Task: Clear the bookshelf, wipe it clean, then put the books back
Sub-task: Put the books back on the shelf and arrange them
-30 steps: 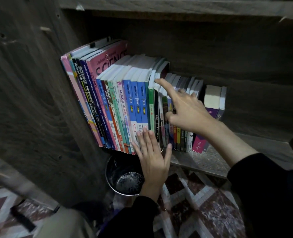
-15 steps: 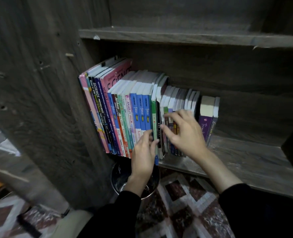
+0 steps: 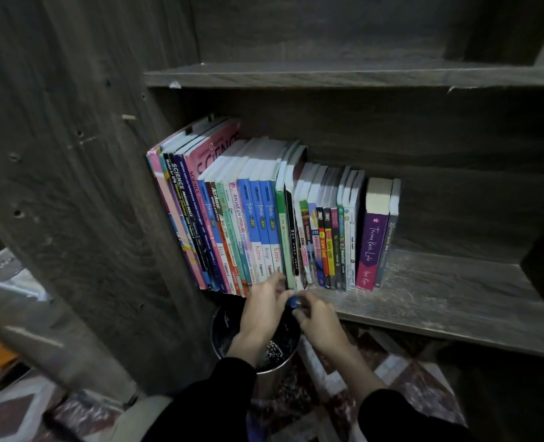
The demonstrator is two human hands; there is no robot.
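Left hand [image 3: 264,311]: just below the front edge of the shelf [image 3: 439,301], near its left end, fingers laid up against the foot of the spines standing there. Blurred, so cannot tell whether gripping or only touching. Right hand [image 3: 320,317]: close beside it at the same front edge, fingers bent toward a blue book corner [image 3: 293,301] poking out past the edge between the two hands. Too smeared to tell whether pinching it. Both in black sleeves [image 3: 219,387].

Books [image 3: 257,218]: upright in one row on the shelf's left half, packed inward from the side panel [image 3: 88,186] at the shelf's left end. Tallest at the shelf's far left, among them a pink one marked SCIENCE [image 3: 213,154]. Next, blue spines marked fokus [image 3: 261,215], then a green spine [image 3: 281,234] and a black spine [image 3: 292,237] directly above the hands, then a run of shorter thin spines [image 3: 328,244]. Closing the row near the shelf's middle, a thick purple book [image 3: 371,244] with a thin dark book [image 3: 388,237] touching it, both set slightly apart from the thin spines.

Under the shelf's left end: a round metal bin [image 3: 222,323] on patterned floor tiles [image 3: 404,374], partly behind the left wrist. Above the shelf: a second board [image 3: 328,76] of the same dark wood.
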